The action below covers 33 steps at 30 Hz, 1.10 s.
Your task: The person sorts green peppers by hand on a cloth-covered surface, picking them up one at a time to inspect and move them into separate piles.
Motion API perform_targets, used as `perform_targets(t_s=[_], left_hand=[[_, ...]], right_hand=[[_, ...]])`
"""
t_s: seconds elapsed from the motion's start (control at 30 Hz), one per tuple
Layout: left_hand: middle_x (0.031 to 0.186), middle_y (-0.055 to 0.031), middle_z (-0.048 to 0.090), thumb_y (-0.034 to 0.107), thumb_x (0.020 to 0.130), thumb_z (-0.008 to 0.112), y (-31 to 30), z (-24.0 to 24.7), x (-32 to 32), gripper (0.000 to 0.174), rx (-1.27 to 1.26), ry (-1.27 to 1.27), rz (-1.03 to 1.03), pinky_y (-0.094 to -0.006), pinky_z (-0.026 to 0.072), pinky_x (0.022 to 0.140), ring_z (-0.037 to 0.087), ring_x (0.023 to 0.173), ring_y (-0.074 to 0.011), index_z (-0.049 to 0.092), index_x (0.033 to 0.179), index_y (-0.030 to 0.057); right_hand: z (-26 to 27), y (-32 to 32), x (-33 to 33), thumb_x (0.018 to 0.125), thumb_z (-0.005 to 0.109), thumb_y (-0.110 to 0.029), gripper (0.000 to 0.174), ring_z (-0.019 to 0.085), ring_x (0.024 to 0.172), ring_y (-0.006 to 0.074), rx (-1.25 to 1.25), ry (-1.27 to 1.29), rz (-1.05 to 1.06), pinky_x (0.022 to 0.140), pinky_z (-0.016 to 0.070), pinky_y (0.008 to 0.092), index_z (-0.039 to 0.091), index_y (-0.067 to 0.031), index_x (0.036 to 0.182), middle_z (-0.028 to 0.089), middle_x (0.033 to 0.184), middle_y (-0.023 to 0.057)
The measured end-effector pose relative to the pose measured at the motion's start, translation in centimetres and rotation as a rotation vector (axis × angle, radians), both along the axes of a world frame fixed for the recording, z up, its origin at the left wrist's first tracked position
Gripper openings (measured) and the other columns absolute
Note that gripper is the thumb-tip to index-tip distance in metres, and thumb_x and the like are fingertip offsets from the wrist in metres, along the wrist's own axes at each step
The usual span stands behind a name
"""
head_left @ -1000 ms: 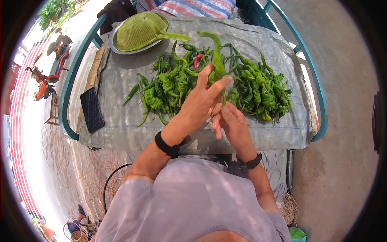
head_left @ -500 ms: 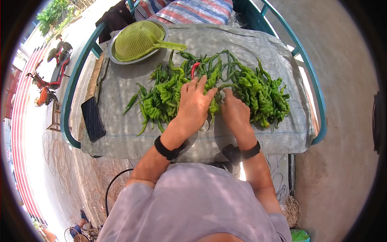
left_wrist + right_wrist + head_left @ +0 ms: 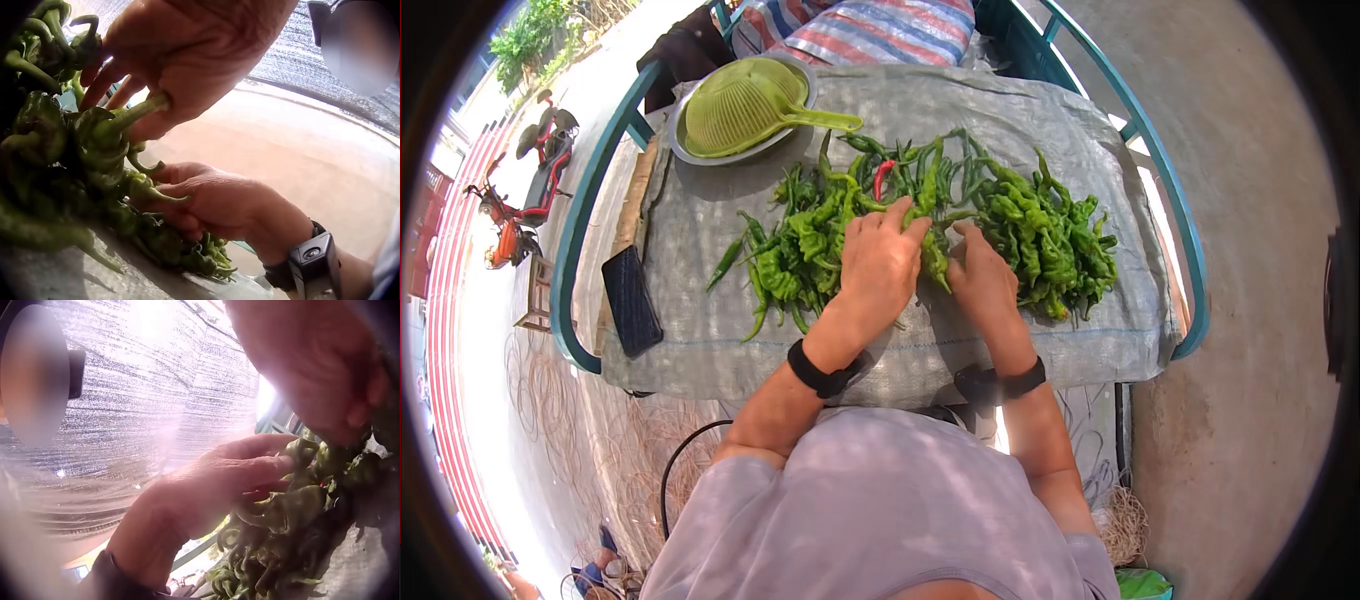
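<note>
Green peppers lie in a left heap (image 3: 785, 262) and a right heap (image 3: 1048, 235), with a red pepper (image 3: 883, 178) and thinner green ones at the back. The left hand (image 3: 880, 262) rests palm down on the left heap, fingers spread and lightly bent; a pepper stem (image 3: 140, 112) shows beside its palm in the left wrist view. By the inner edge of the right heap is the right hand (image 3: 985, 285), its thumb apart from its forefinger. Between the hands lies a green pepper (image 3: 938, 262). Peppers partly hide the right fingertips in the left wrist view.
A green strainer (image 3: 745, 105) lies upside down in a metal basin (image 3: 682, 150) at the back left. The black phone (image 3: 631, 300) is at the left edge. Teal rails (image 3: 570, 270) flank the grey sheet (image 3: 730, 345); a striped bag (image 3: 880, 30) lies behind.
The long green pepper held up earlier has come down among the others. Both hands lowered and moved apart; since half a second ago, the right thumb has parted from the forefinger.
</note>
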<state>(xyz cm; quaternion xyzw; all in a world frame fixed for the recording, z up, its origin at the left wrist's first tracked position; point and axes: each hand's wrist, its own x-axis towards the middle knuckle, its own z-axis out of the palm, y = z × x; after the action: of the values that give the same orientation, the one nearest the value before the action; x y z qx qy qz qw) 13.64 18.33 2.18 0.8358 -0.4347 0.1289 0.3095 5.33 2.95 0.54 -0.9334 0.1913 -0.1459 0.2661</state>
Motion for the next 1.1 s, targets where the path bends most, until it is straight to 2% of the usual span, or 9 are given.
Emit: perform_targets(t_s=[0.27, 0.37, 0.47, 0.57, 0.73, 0.83, 0.87, 0.97, 1.1], left_hand=[[0.120, -0.0219, 0.062, 0.010, 0.085, 0.067, -0.2, 0.2, 0.0, 0.042, -0.054, 0.020, 0.007, -0.0471, 0.0465, 0.089, 0.062, 0.101, -0.0388, 0.062, 0.127, 0.0082], [0.112, -0.0187, 0.065, 0.011, 0.085, 0.068, -0.6, 0.2, 0.3, 0.042, -0.073, 0.058, 0.007, -0.0463, 0.0480, 0.084, 0.063, 0.098, -0.0378, 0.062, 0.126, 0.0080], [0.108, -0.0156, 0.066, 0.012, 0.085, 0.069, -0.7, 0.3, 0.7, 0.042, -0.050, 0.088, 0.024, -0.0457, 0.0483, 0.081, 0.063, 0.095, -0.0367, 0.063, 0.126, 0.0080], [0.107, -0.0141, 0.067, 0.013, 0.085, 0.069, -0.5, 0.3, 0.8, 0.041, 0.010, 0.071, 0.057, -0.0450, 0.0478, 0.081, 0.062, 0.095, -0.0356, 0.063, 0.125, 0.0078], [0.108, -0.0155, 0.066, 0.017, 0.088, 0.068, -0.6, -0.2, 0.6, 0.038, 0.033, -0.012, 0.049, -0.0438, 0.0470, 0.084, 0.061, 0.098, -0.0335, 0.064, 0.124, 0.0038], [0.105, -0.0182, 0.067, 0.023, 0.094, 0.066, -1.3, 0.2, 0.5, 0.042, -0.325, 0.114, 0.001, -0.0432, 0.0486, 0.082, 0.063, 0.092, -0.0330, 0.060, 0.128, -0.0012], [0.092, -0.0147, 0.066, 0.025, 0.098, 0.064, -1.5, 0.4, 0.2, 0.057, -0.375, 0.367, -0.078, -0.0349, 0.0495, 0.074, 0.064, 0.082, -0.0240, 0.044, 0.142, -0.0047], [0.082, -0.0073, 0.060, 0.023, 0.099, 0.065, -1.6, 2.5, -1.2, 0.070, -0.650, 0.935, -0.226, -0.0258, 0.0452, 0.065, 0.057, 0.073, -0.0126, 0.026, 0.151, -0.0043], [0.080, -0.0021, 0.054, 0.014, 0.096, 0.067, -1.3, 3.1, -0.3, 0.075, -0.698, 0.923, -0.213, -0.0224, 0.0411, 0.062, 0.050, 0.071, -0.0071, 0.022, 0.154, 0.0027]], right_hand=[[0.1, -0.4, 0.6, 0.089, 0.063, -0.013, 0.040, 0.067, 0.095, 0.0410, -0.028, 0.141, 0.065, 0.081, 0.0523, 0.0496, 0.057, -0.0115, 0.129, 0.072, 0.099, 0.0173], [-0.3, -0.7, 0.6, 0.090, 0.063, -0.013, 0.036, 0.071, 0.079, 0.0350, 0.032, 0.033, 0.066, 0.071, 0.0548, 0.0448, 0.060, -0.0114, 0.126, 0.072, 0.095, 0.0160], [1.1, -0.1, 0.3, 0.094, 0.060, -0.013, 0.031, 0.068, 0.061, 0.0200, 0.538, -0.055, -0.096, 0.056, 0.0532, 0.0340, 0.061, -0.0077, 0.125, 0.073, 0.092, 0.0105], [2.0, 0.0, -0.2, 0.098, 0.057, -0.013, 0.028, 0.058, 0.051, 0.0081, 0.624, -0.267, -0.220, 0.047, 0.0469, 0.0250, 0.061, -0.0048, 0.124, 0.072, 0.090, 0.0062], [2.5, -0.8, -1.1, 0.106, 0.050, -0.018, 0.030, 0.054, 0.054, 0.0048, 0.814, -0.572, -0.111, 0.048, 0.0468, 0.0206, 0.050, -0.0043, 0.132, 0.072, 0.105, 0.0097], [3.5, 1.2, -2.2, 0.106, 0.050, -0.018, 0.032, 0.055, 0.055, 0.0053, 0.929, -0.614, 0.012, 0.048, 0.0462, 0.0200, 0.048, -0.0048, 0.135, 0.071, 0.107, 0.0100], [3.7, 1.5, -2.5, 0.105, 0.051, -0.018, 0.035, 0.056, 0.055, 0.0057, 0.947, -0.564, 0.035, 0.049, 0.0452, 0.0196, 0.045, -0.0052, 0.137, 0.071, 0.106, 0.0100], [3.6, 2.5, -2.8, 0.105, 0.052, -0.017, 0.036, 0.055, 0.054, 0.0061, 0.961, -0.400, 0.197, 0.049, 0.0449, 0.0200, 0.045, -0.0053, 0.138, 0.070, 0.100, 0.0095], [3.6, 2.9, -4.8, 0.103, 0.055, -0.018, 0.032, 0.058, 0.055, 0.0068, 0.776, -0.267, 0.124, 0.048, 0.0432, 0.0228, 0.052, -0.0054, 0.132, 0.068, 0.075, 0.0049]])
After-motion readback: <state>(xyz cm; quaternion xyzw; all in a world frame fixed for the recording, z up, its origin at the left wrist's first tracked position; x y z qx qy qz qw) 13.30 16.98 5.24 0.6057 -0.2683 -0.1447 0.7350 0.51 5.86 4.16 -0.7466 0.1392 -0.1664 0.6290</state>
